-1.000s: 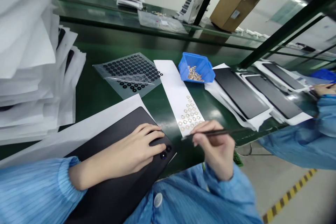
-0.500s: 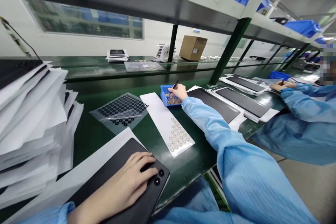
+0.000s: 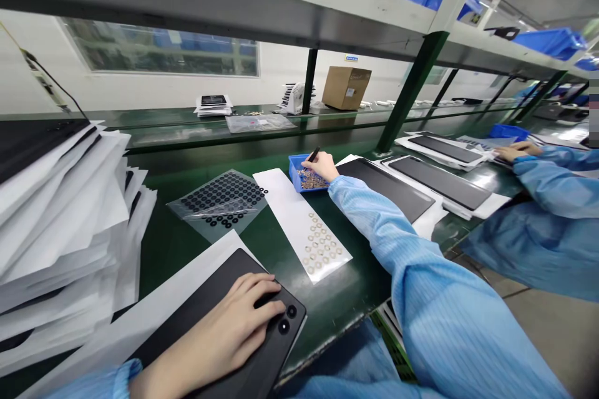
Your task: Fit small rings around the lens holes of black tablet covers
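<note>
A green bench runs across the frame. At lower centre-left lies a black panel, and the left hand rests on it, fingers spread, gripping nothing. A white strip slants through the centre beside a blue bin. Over that bin, the right hand pinches a slim dark tool; whether its tip has any of the small rings inside, I cannot tell.

From the wearer, at ten o'clock: one dark panel with two black discs; at twelve: one blue tray, one white strip, one cardboard box; at one: three grey panels.
</note>
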`<state>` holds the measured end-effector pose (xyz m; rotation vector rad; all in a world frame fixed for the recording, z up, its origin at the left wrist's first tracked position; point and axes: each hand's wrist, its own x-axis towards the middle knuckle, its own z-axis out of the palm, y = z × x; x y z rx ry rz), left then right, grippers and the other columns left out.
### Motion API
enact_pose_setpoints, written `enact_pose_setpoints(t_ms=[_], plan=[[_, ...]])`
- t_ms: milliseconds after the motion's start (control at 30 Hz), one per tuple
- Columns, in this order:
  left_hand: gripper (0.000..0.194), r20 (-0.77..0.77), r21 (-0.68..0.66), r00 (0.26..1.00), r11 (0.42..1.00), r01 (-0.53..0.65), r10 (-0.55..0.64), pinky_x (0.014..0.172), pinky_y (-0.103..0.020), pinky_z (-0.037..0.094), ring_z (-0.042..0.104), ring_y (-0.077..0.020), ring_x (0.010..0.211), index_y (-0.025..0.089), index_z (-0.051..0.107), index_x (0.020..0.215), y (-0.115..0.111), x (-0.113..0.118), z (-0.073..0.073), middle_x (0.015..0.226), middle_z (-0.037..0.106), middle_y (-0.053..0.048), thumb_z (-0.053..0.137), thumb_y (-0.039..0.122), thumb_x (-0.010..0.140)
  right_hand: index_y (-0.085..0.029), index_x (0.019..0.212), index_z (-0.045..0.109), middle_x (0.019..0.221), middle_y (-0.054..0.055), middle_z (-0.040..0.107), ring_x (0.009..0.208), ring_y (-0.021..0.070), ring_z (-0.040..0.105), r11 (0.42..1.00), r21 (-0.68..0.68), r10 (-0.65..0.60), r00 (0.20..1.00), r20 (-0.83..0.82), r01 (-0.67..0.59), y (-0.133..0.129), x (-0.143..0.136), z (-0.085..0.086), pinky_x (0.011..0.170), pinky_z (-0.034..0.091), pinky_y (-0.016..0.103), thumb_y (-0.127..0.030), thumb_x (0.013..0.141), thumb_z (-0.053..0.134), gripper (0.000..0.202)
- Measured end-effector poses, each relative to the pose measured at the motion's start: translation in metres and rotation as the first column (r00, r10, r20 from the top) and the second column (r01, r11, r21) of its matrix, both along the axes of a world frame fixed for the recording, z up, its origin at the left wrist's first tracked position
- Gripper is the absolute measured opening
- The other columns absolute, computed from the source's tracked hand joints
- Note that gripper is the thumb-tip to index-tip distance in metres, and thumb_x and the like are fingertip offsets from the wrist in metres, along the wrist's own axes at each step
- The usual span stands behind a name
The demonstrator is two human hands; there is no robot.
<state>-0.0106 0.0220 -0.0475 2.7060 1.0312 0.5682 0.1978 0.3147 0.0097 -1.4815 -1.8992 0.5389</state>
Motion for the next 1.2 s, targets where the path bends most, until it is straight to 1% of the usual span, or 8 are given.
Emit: enact_pose_setpoints(t_ms=[100, 200, 300, 400, 533, 700, 867, 1200], plan=[[0.037, 0.007, 0.010, 1.000, 1.000, -0.003, 0.003, 0.096, -0.041, 0.052, 0.052, -0.0260, 0.120, 0.020, 0.058, 0.114, 0.000, 0.002, -0.001, 0.119, 0.060, -0.012, 0.039, 0.003, 0.087, -0.014, 0.069, 0.063, 0.068, 0.008, 0.067, 0.072, 0.0195, 0.065, 0.997, 0.055, 0.063, 0.995, -0.079, -0.059, -0.023, 0.001, 0.009, 0.077, 0.053, 0.031, -0.023, 0.085, 0.062, 0.018], [0.031, -0.006, -0.006, 0.978, 0.978, -0.207, 0.207, 0.099, -0.043, 0.048, 0.051, -0.0263, 0.120, 0.019, 0.057, 0.114, 0.010, -0.005, -0.003, 0.120, 0.059, -0.012, 0.041, 0.010, 0.089, -0.017, 0.060, 0.059, 0.060, 0.005, 0.066, 0.058, 0.0147, 0.062, 0.966, 0.027, 0.258, 0.955, -0.144, -0.257, -0.064, -0.004, 0.009, 0.063, 0.052, 0.026, -0.032, 0.090, 0.053, 0.033], [0.033, -0.074, -0.050, 0.840, 0.840, -0.541, 0.537, 0.097, -0.053, 0.044, 0.051, -0.0323, 0.117, 0.014, 0.052, 0.120, 0.028, -0.030, 0.002, 0.123, 0.055, -0.018, 0.040, 0.019, 0.090, -0.017, 0.055, 0.060, 0.047, 0.000, 0.059, 0.043, 0.0122, 0.054, 0.857, -0.064, 0.497, 0.852, -0.166, -0.512, -0.112, -0.015, -0.005, 0.048, 0.044, 0.023, -0.036, 0.084, 0.059, 0.035], [0.027, -0.174, -0.131, 0.727, 0.716, -0.686, 0.664, 0.080, -0.047, 0.049, 0.059, -0.0323, 0.095, 0.011, 0.056, 0.104, 0.040, -0.059, 0.015, 0.101, 0.061, -0.017, 0.041, 0.028, 0.089, -0.017, 0.058, 0.061, 0.050, -0.001, 0.060, 0.045, 0.0119, 0.054, 0.682, -0.187, 0.690, 0.707, -0.156, -0.707, -0.151, -0.028, -0.024, 0.047, 0.041, 0.022, -0.033, 0.081, 0.061, 0.028], [0.028, -0.266, -0.375, 0.756, 0.659, -0.652, 0.597, 0.055, -0.027, 0.042, 0.057, -0.0194, 0.060, 0.019, 0.050, 0.067, 0.042, -0.073, 0.035, 0.064, 0.057, -0.001, 0.044, 0.040, 0.085, -0.017, 0.063, 0.054, 0.055, -0.002, 0.054, 0.051, 0.0104, 0.047, 0.594, -0.335, 0.753, 0.652, -0.088, -0.731, -0.175, -0.039, -0.035, 0.049, 0.034, 0.022, -0.031, 0.080, 0.062, 0.024], [0.036, -0.180, -0.464, 0.763, 0.630, -0.622, 0.620, 0.061, -0.028, 0.039, 0.053, -0.0189, 0.066, 0.021, 0.039, 0.068, 0.041, -0.066, 0.049, 0.070, 0.052, 0.000, 0.032, 0.051, 0.086, -0.019, 0.073, 0.047, 0.064, -0.003, 0.052, 0.058, 0.0111, 0.046, 0.549, -0.483, 0.722, 0.679, -0.137, -0.682, -0.170, -0.039, -0.036, 0.054, 0.035, 0.023, -0.038, 0.073, 0.070, 0.031], [0.045, -0.083, -0.537, 0.781, 0.633, -0.558, 0.618, 0.068, -0.028, 0.042, 0.054, -0.0209, 0.076, 0.020, 0.045, 0.078, 0.042, -0.067, 0.059, 0.083, 0.056, -0.003, 0.030, 0.062, 0.083, -0.019, 0.064, 0.039, 0.059, -0.007, 0.035, 0.053, 0.0069, 0.031, 0.349, -0.463, 0.702, 0.554, -0.447, -0.815, -0.167, -0.039, -0.036, 0.046, 0.024, 0.021, -0.069, 0.062, 0.070, 0.058], [0.046, -0.122, -0.552, 0.774, 0.606, -0.574, 0.622, 0.050, -0.023, 0.030, 0.044, -0.0142, 0.056, 0.018, 0.054, 0.070, 0.007, -0.074, 0.106, 0.058, 0.044, 0.003, 0.045, 0.062, 0.081, -0.019, 0.065, 0.040, 0.060, -0.006, 0.035, 0.053, 0.0067, 0.034, 0.650, -0.245, 0.469, 0.633, -0.615, -0.720, -0.154, -0.029, -0.016, 0.044, 0.024, 0.019, -0.070, 0.057, 0.075, 0.062]])
